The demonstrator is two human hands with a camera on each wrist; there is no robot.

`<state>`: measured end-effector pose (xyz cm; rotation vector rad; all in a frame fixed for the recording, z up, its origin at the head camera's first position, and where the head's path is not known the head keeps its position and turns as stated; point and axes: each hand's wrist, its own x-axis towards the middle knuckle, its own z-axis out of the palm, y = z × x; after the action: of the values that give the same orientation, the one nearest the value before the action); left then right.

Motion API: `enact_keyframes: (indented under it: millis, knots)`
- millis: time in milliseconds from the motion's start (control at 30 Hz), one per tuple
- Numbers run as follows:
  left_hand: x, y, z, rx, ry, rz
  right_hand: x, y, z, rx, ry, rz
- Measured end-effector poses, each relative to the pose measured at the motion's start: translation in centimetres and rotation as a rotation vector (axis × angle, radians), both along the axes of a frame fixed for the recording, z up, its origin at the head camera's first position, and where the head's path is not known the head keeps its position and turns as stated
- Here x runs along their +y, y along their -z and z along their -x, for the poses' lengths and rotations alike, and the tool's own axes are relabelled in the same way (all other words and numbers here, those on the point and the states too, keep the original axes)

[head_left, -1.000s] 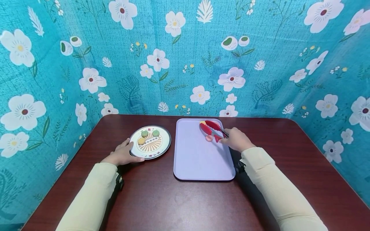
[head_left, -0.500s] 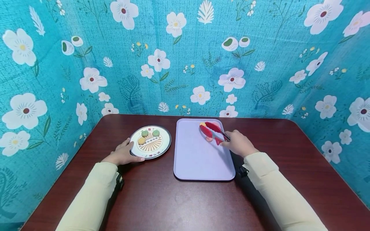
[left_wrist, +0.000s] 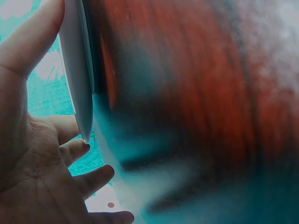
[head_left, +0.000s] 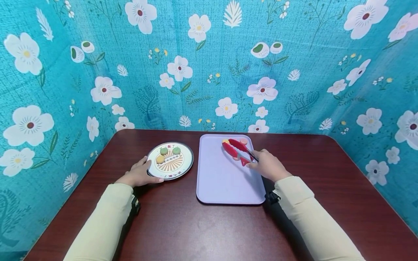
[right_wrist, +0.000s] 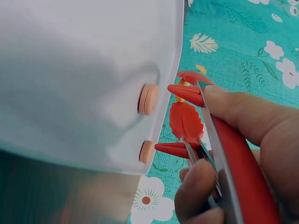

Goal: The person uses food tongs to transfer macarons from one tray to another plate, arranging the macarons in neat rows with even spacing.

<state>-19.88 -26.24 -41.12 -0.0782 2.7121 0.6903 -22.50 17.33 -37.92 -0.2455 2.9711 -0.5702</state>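
My right hand (head_left: 267, 165) grips red-and-metal tongs (right_wrist: 236, 154), thumb on one arm and fingers on the other. Between the red tong heads is a yellow macaron (head_left: 225, 141), mostly hidden by them in the right wrist view. They hover over the far part of a lilac tray (head_left: 225, 185). Two pink macarons lie on that tray: one pink macaron (right_wrist: 148, 99), and another pink macaron (right_wrist: 146, 151) nearer its corner. My left hand (head_left: 138, 174) rests with spread fingers against the left rim of a round patterned plate (head_left: 183, 168), thumb along its near edge.
On the plate sit two green macarons, one green macaron (head_left: 176, 150) to the right, and a yellow macaron (head_left: 160, 159). Plate and tray stand side by side on a dark brown table (head_left: 196, 232). A blue flowered curtain (head_left: 202, 90) hangs behind and along the sides.
The tongs have shifted slightly left with the yellow macaron between their heads, uncovering the far pink macaron. My left hand and the plate stay in place.
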Motion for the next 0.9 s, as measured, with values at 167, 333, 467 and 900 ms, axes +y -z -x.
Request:
enact_keyframes:
  millis: [167,333,467,900]
  knots:
    - [0.0,0.0,0.0,0.003,0.003,-0.009,-0.4,0.0,-0.4,0.017,-0.012,-0.001]
    - [-0.1,0.2,0.1,0.005,0.003,-0.006,-0.9,0.1,-0.6,0.033,-0.026,0.011]
    - [-0.2,0.3,0.2,0.005,0.006,-0.003,-1.2,0.2,-0.9,0.04,-0.03,0.014]
    - [-0.2,0.3,0.1,0.006,0.008,-0.026,-2.0,0.1,-1.9,0.095,-0.058,-0.012]
